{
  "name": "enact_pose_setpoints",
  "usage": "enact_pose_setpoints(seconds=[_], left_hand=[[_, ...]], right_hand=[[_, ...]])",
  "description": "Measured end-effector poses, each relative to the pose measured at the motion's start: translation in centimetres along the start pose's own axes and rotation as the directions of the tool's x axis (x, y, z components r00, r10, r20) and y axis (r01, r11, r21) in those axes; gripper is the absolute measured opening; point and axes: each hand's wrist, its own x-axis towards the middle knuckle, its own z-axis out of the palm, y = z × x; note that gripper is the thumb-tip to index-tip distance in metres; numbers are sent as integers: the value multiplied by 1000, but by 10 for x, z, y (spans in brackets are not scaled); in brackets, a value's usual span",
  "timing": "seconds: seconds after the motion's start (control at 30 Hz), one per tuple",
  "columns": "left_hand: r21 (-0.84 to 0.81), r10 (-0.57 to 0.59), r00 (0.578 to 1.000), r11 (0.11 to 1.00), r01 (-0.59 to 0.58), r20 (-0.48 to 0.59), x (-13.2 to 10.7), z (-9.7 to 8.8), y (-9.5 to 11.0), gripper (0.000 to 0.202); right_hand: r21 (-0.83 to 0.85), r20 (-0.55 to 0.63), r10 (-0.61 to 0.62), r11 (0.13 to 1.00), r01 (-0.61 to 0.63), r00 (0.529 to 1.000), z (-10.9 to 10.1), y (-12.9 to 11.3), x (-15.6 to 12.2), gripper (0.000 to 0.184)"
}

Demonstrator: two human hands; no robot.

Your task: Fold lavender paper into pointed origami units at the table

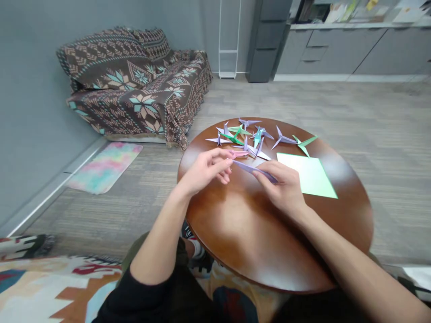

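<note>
My right hand (279, 188) grips a narrow folded strip of lavender paper (251, 169) over a round wooden table (256, 233). The strip's other end reaches the pinched fingertips of my left hand (207, 169). A small pink paper fold (239, 154) lies just past those fingertips. Beyond my hands, several lavender and green origami cranes (247, 139) lie scattered. A flat sheet of pale green paper (308, 175) lies to the right of my right hand, close to its knuckles.
A sofa with a patterned brown throw (134, 85) stands beyond the table, beside a grey wall. A multicoloured mat (104, 167) lies on the carpet. Grey cabinets (336, 49) line the far side. A patterned rug (50, 287) lies at my feet.
</note>
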Motion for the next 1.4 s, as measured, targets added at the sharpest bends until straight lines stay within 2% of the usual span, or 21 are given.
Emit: enact_pose_setpoints(seconds=[0.1, 0.17, 0.27, 0.43, 0.5, 0.6, 0.67, 0.97, 1.07, 1.23, 1.4], left_hand=[[-13, 63, 997, 998, -64, -46, 6, 17, -7, 32], [35, 93, 994, 995, -91, -59, 7, 20, -10, 25], [137, 114, 993, 985, -108, -38, 6, 17, -12, 15], [251, 148, 985, 954, -165, 86, 1, 15, -11, 5], [278, 142, 984, 946, -166, 106, 0, 16, -11, 4], [286, 127, 987, 947, -149, 96, 0, 16, -10, 14], [266, 106, 990, 956, -126, 88, 1, 15, -10, 18], [248, 35, 991, 966, -66, 128, 1, 17, -13, 14], [297, 33, 991, 952, -69, 126, 0, 15, -11, 11], [423, 69, 987, 897, -126, 148, -3, 9, -7, 3], [417, 33, 985, 903, -101, 167, -5, -3, 1, 6]], right_hand=[[-165, -6, -190, 968, 187, 982, 2, 3, -2, 15], [-187, 32, -205, 960, 208, 978, 3, 3, -3, 14], [-97, 101, -133, 985, 142, 986, 3, 0, -4, 19], [-32, 147, 56, 998, -52, 988, 3, -5, 0, 18], [23, 214, 138, 989, -146, 967, 3, -6, 1, 15], [113, 327, 264, 942, -315, 907, 3, -8, 1, 20], [129, 359, 303, 921, -368, 883, 4, -9, 0, 22], [139, 384, 279, 925, -354, 880, 2, -12, 0, 29], [115, 398, 260, 937, -329, 880, 2, -11, 0, 28], [115, 443, 228, 945, -308, 867, 1, -11, 0, 26], [164, 470, 221, 929, -331, 855, -1, -14, 1, 27]])
